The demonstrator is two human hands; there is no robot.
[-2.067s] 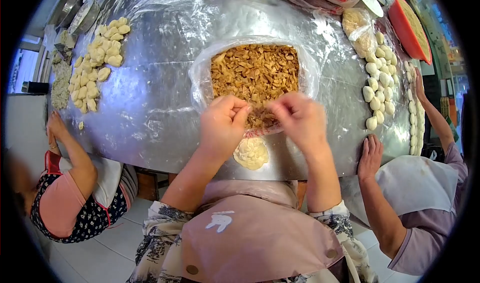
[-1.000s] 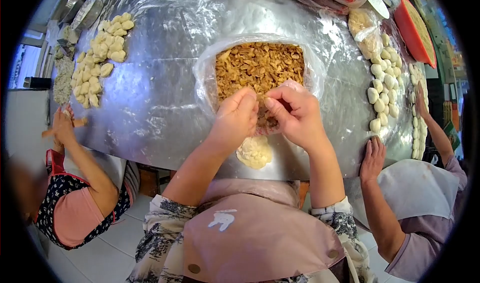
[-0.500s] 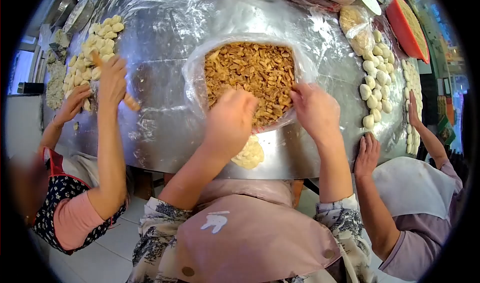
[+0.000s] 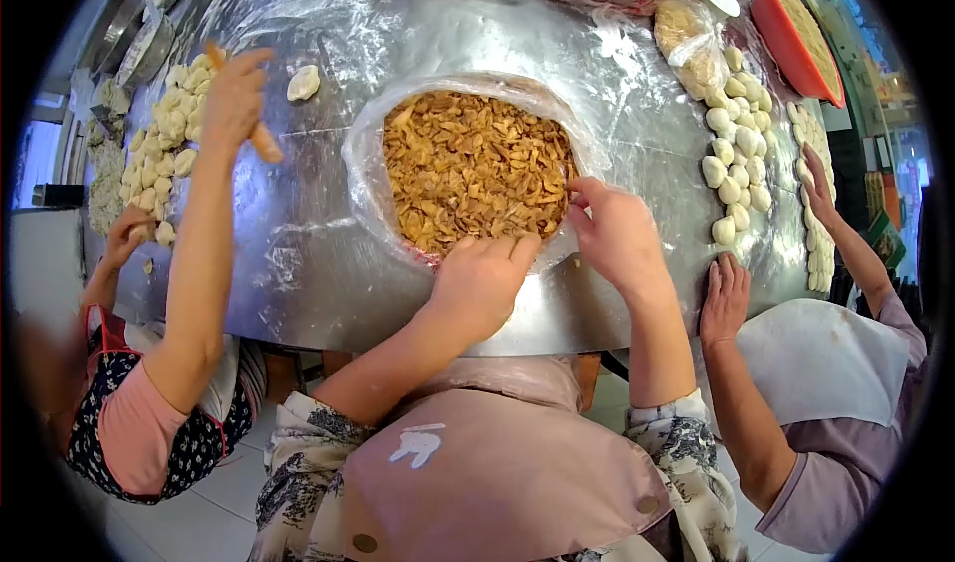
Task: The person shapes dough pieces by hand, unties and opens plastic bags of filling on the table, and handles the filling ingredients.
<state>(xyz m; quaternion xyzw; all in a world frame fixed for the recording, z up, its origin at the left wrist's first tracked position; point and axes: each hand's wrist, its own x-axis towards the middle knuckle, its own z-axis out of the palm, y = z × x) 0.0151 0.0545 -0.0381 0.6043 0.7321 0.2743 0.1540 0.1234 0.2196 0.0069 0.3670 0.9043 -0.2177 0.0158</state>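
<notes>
A clear plastic bag (image 4: 366,164), its mouth spread wide, holds chopped brown filling (image 4: 477,164) in front of me. My left hand (image 4: 484,281) is at the bag's near rim, its fingers bent together over the edge. At the near right side of the rim, my right hand (image 4: 615,226) pinches the plastic between thumb and fingers. The pale dough piece that lay at the table's near edge is mostly or wholly hidden by my left hand.
Dough pieces lie in a heap (image 4: 159,154) at left, with one piece (image 4: 303,84) apart. A co-worker's hand (image 4: 235,99) holds a wooden rolling pin (image 4: 265,142). Dough balls (image 4: 736,164), a filled bag (image 4: 689,47), a red basin (image 4: 796,40) and another co-worker's hand (image 4: 725,298) are at right.
My hands have moved apart from over the filling to the bag's rim, and the opening is wider. The left co-worker has brought in a rolling pin; a single dough piece now lies near it.
</notes>
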